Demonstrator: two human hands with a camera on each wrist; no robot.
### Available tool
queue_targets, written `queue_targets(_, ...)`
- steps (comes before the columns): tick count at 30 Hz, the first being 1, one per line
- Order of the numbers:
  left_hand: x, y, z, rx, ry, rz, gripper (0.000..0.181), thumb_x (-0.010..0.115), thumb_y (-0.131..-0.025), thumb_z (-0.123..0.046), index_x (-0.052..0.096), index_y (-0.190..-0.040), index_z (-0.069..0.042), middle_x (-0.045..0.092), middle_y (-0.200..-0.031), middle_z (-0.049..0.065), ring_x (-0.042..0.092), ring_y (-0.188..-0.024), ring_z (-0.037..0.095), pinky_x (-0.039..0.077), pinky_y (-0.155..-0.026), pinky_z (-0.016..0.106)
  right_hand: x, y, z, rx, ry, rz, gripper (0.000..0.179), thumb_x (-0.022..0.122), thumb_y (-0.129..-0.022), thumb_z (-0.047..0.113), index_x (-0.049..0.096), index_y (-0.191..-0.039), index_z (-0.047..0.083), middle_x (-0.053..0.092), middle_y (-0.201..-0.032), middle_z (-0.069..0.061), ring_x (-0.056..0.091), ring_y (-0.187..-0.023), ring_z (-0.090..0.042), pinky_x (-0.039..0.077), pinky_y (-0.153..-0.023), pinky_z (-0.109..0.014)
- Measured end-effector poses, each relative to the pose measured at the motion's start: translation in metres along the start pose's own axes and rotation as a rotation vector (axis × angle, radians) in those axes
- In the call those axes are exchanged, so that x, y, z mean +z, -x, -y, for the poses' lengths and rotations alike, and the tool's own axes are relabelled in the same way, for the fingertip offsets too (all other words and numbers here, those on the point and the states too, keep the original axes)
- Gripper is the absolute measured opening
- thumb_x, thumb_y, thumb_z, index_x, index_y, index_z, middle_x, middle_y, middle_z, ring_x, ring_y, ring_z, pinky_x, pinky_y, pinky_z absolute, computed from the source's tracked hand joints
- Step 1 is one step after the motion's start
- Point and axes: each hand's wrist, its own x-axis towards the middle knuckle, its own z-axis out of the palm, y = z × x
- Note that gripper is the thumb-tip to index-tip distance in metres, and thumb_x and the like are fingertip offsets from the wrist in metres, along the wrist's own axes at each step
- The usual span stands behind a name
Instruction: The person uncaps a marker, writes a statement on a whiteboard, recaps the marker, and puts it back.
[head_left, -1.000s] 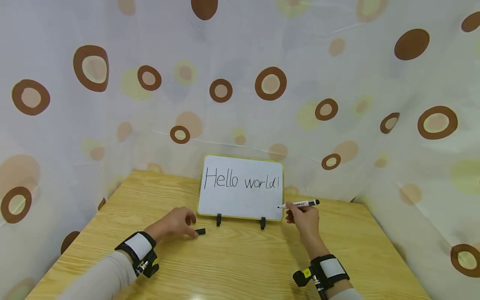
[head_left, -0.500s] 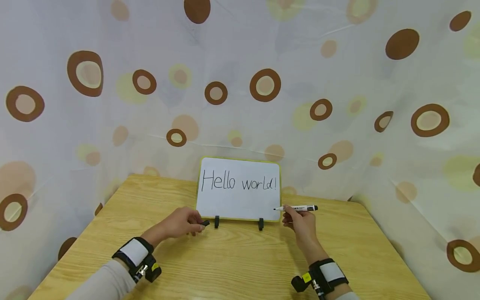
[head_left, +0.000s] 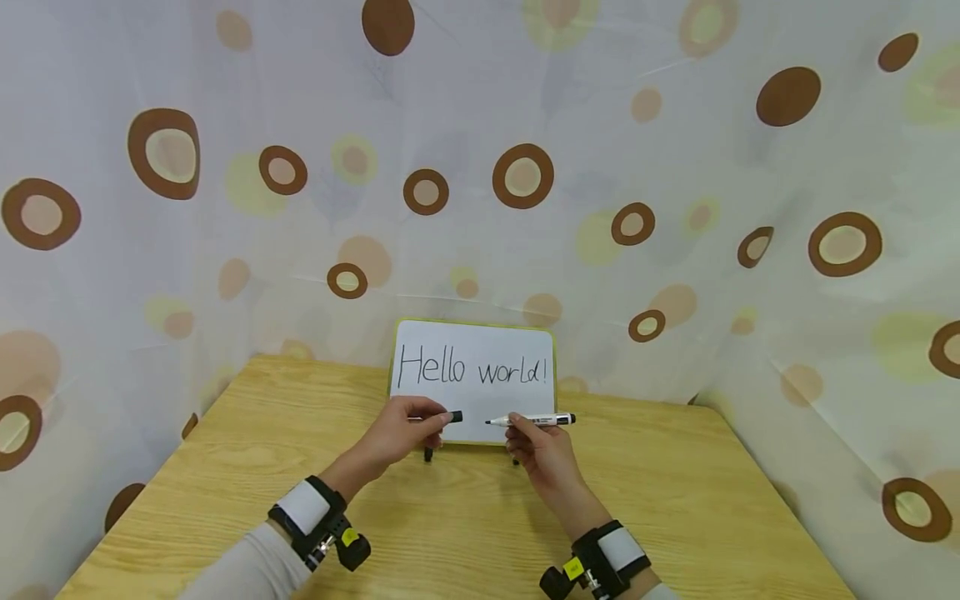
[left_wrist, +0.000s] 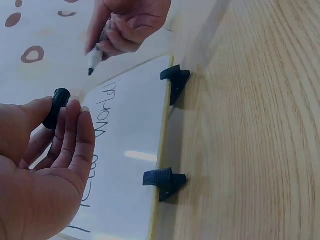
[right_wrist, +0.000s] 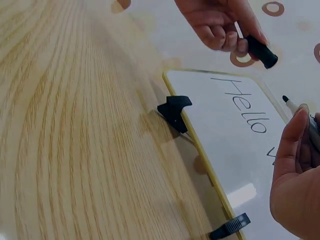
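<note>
My left hand pinches a black marker cap between thumb and fingers, raised in front of the whiteboard. Opposite it, my right hand grips a white marker with its bare dark tip pointing left at the cap. A short gap separates tip and cap. Behind both hands stands the yellow-edged whiteboard, with "Hello world!" handwritten on it in black. The left wrist view shows the cap held upright-slanted by the fingertips; in the right wrist view the marker's tip faces the cap.
Two black clip feet hold up the whiteboard's lower edge on the wooden table. A patterned cloth with brown rings hangs behind the table and along its sides. Each wrist carries a strapped camera.
My left hand has picked the cap up off the table and brought it up and right. My right hand has moved left with the marker, so the two are now close together.
</note>
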Motion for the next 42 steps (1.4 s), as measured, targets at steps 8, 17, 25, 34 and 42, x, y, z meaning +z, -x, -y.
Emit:
queue_targets(8,0.014,-0.002,0.005,0.022,0.019,-0.009,0.028,0.065,-0.103,-0.02,0.07,-0.114,0.005,0.068,-0.079,0.007,0.065,-0.072,0.017,0.055,-0.075,0.041,0.019,0.005,-0.004,0.033,-0.078,0.067,0.019,0.068,-0.1,0.015,0.075,-0.084,0.008,0.071,-0.075,-0.003,0.064,-0.063,-0.01,0.052,-0.057,-0.02)
queue_targets(17,0.02,-0.005,0.003,0.056,0.039,0.012,0.028,0.064,-0.103,-0.019,0.071,-0.113,0.005,0.069,-0.082,0.004,0.068,-0.073,0.016,0.059,-0.08,0.041,0.03,0.008,-0.004,0.02,-0.082,0.091,0.019,0.068,-0.099,0.012,0.073,-0.082,0.007,0.071,-0.072,-0.002,0.063,-0.06,-0.009,0.051,-0.057,-0.02)
queue_targets(25,0.027,-0.003,0.004,0.098,0.075,-0.012,0.027,0.064,-0.103,-0.019,0.073,-0.11,0.006,0.068,-0.079,0.01,0.07,-0.071,0.017,0.061,-0.076,0.037,0.037,0.014,-0.007,0.01,-0.132,0.076,0.014,0.066,-0.099,0.006,0.071,-0.085,0.007,0.071,-0.072,-0.002,0.063,-0.062,-0.009,0.051,-0.058,-0.02)
queue_targets(34,0.029,0.0,0.005,0.122,0.105,0.01,0.028,0.062,-0.104,-0.018,0.074,-0.104,0.006,0.066,-0.076,0.006,0.068,-0.07,0.016,0.059,-0.074,0.031,0.04,0.021,-0.01,-0.034,-0.173,0.083,0.008,0.065,-0.099,0.003,0.068,-0.092,0.005,0.07,-0.073,-0.001,0.063,-0.064,-0.008,0.05,-0.057,-0.02)
queue_targets(42,0.028,-0.002,0.004,0.143,0.095,0.009,0.029,0.062,-0.104,-0.02,0.075,-0.103,0.005,0.067,-0.076,0.007,0.068,-0.071,0.016,0.058,-0.07,0.03,0.043,0.019,-0.004,-0.075,-0.136,0.09,0.013,0.067,-0.097,0.002,0.07,-0.085,0.006,0.07,-0.068,-0.003,0.06,-0.058,-0.009,0.047,-0.054,-0.02)
